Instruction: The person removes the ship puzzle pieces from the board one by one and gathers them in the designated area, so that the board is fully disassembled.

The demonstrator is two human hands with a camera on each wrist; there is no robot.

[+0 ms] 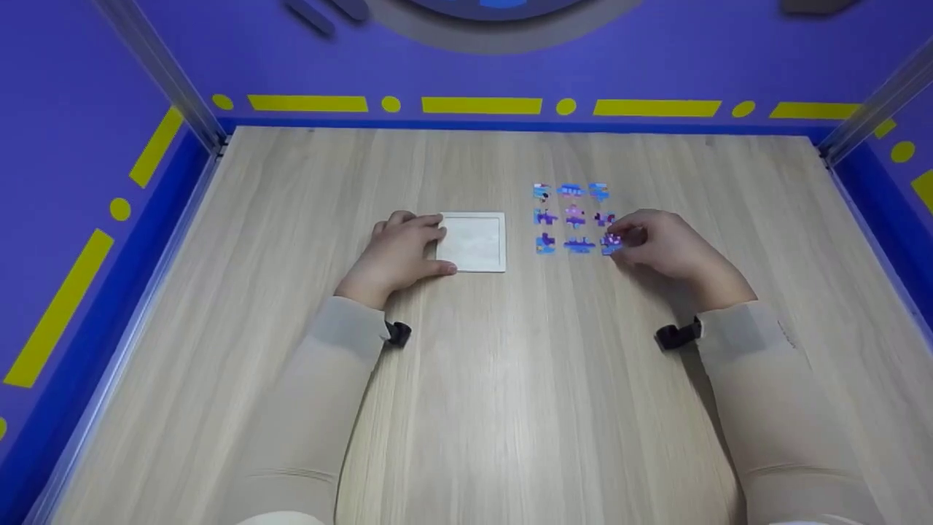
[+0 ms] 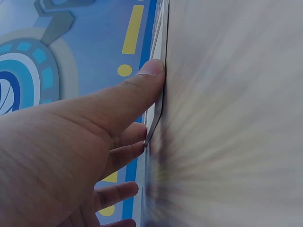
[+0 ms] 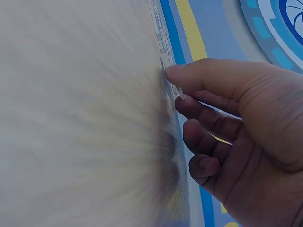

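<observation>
A square white puzzle tray with a raised rim lies on the table. My left hand holds it at its left side, thumb on the near edge and fingertips at the far left corner. In the left wrist view the thumb lies over the tray's edge. My right hand pinches a blue and purple jigsaw piece at the near right of the laid-out pieces. Thumb and index finger meet around its thin, shiny edge in the right wrist view; the other fingers are curled.
Several more jigsaw pieces lie spaced out in rows right of the tray. The pale wood table is bordered by a blue-purple back wall with yellow marks, and by side walls.
</observation>
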